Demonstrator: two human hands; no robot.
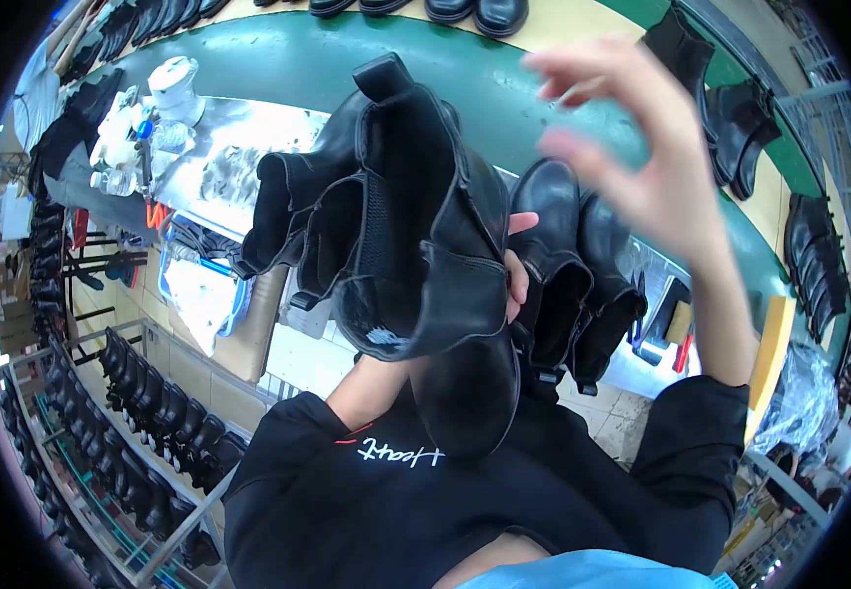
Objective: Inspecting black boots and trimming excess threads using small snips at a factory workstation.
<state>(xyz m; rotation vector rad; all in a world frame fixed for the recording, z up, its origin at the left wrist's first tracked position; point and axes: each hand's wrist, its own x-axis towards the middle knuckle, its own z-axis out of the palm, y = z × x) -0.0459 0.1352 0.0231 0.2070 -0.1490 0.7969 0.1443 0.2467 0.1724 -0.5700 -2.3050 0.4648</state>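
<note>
The black boot point(415, 245) is held firmly in the left hand point(514, 280), while the right hand point(641, 157), open at two o'clock, is best brought in slowly.

Bright, even light; right hand point(641, 147) motion-blurred (rim heavily bent, dark).

Black boot point(425, 245), green conveyor belt point(288, 64), black sleeves point(307, 471)

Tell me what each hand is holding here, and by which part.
The left hand holds a black ankle boot up, mostly hidden behind it, fingertips showing at the boot's right edge near mid-height. The right hand is raised, open and blurred, holding nothing.
</note>
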